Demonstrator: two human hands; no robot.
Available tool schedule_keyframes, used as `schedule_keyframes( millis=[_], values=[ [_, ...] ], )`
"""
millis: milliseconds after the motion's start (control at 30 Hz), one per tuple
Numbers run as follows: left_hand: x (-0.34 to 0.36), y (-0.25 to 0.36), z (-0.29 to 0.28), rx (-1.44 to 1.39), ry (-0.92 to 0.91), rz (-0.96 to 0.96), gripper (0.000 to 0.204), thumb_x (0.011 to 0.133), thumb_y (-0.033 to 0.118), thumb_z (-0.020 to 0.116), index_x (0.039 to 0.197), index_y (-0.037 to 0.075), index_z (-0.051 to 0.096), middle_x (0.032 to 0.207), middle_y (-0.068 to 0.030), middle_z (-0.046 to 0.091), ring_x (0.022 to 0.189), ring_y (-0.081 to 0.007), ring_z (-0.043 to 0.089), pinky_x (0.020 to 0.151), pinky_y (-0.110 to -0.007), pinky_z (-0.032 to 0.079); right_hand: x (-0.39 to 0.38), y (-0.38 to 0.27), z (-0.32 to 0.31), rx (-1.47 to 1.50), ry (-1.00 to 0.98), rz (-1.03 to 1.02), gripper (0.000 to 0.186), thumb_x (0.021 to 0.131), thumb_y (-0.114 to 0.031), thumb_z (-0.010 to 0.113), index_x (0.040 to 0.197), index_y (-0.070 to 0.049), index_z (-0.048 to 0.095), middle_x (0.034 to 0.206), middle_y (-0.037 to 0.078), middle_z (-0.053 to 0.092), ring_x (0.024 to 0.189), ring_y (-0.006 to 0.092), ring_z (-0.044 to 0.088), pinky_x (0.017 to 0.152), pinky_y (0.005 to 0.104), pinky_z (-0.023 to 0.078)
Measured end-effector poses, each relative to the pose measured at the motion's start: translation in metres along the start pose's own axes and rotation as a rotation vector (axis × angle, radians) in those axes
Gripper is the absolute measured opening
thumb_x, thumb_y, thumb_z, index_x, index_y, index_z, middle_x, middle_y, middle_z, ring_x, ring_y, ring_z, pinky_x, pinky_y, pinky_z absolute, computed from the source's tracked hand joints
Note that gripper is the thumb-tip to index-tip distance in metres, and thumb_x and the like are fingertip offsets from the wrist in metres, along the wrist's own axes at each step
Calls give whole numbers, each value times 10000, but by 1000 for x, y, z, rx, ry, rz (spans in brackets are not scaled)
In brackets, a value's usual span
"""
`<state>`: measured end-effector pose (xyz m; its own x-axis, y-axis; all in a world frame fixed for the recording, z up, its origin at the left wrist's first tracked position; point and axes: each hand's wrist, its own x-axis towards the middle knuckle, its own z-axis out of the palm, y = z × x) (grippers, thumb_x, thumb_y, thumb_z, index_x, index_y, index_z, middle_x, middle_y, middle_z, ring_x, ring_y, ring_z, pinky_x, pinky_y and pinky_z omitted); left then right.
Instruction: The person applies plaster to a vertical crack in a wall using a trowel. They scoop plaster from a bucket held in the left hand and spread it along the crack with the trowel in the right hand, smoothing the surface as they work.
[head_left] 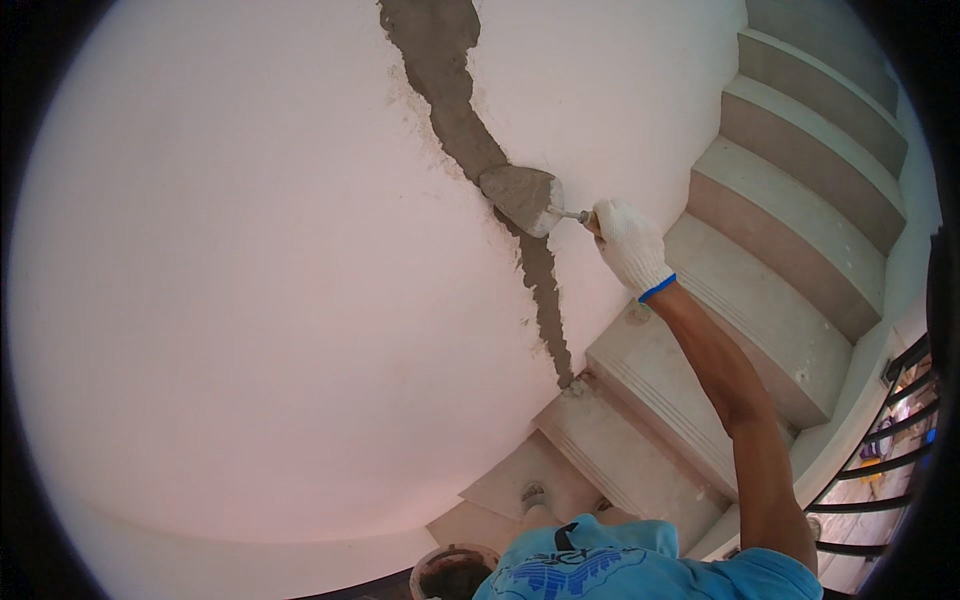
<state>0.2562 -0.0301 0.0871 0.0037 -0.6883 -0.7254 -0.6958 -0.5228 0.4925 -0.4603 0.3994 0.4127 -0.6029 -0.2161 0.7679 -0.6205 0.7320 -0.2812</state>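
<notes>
My right hand [630,242], in a white knit glove with a blue cuff, is closed around the handle of a trowel [525,200]. Grey mortar coats most of the trowel's blade, which lies over a rough-edged strip of grey mortar [455,115] on the white wall [250,250]. Above the blade the strip is wide; below, it narrows down to the stairs. At the bottom of the view, beside my blue shirt, a bucket [462,549] has dark contents. My left hand does not show.
Pale stone stairs [640,430] run along the wall and curve up to the right. A black metal railing [870,470] borders the stairs at the lower right, with blurred things beyond it. One foot [533,495] stands on a low step.
</notes>
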Motion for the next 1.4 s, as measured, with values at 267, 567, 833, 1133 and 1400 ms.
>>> schedule_keyframes(
  millis=[267, 567, 833, 1133, 1400],
  values=[
    [-3, -7, -10, 31, 13, -12, 248, 851, 24, 773, 1058, -101, 717, 924, -240, 747, 838, -349, 737, 665, -479, 587, 42, -12, 0, 32, 66, 17, 124, 941, -86, 670, 1029, -75, 583, 927, 161, 658, 874, 396, 667, 724, 521, 529],
    [-3, -19, -18, 76, 22, -22, 251, 848, 20, 771, 1062, -101, 720, 930, -230, 753, 851, -331, 744, 664, -463, 586, -115, 52, 46, -182, -260, 167, 142, 921, -178, 697, 971, -96, 592, 959, 158, 663, 895, 395, 669, 737, 543, 531],
    [10, -16, -25, 253, 45, -54, 254, 845, 16, 769, 1065, -100, 723, 935, -220, 758, 862, -315, 751, 663, -448, 585, -301, 29, 13, -64, -650, 548, 209, 855, -125, 702, 1054, -86, 652, 1028, 204, 708, 952, 443, 694, 780, 549, 550],
    [-64, 33, 16, -144, 29, 64, 365, 784, -172, 678, 1136, -79, 705, 1041, -216, 719, 856, -408, 730, 713, -611, 633, -266, -20, -5, 142, -433, 778, 338, 833, -243, 786, 1078, -62, 641, 1009, 207, 706, 945, 447, 689, 790, 518, 542],
    [-39, 24, 6, -108, 9, 99, 384, 782, -173, 673, 1141, -45, 719, 1035, -181, 728, 843, -387, 730, 705, -608, 634, -165, -30, 19, 222, -149, 504, 383, 835, -207, 816, 1136, -68, 624, 976, 179, 688, 928, 416, 688, 781, 497, 543]
  ],
)
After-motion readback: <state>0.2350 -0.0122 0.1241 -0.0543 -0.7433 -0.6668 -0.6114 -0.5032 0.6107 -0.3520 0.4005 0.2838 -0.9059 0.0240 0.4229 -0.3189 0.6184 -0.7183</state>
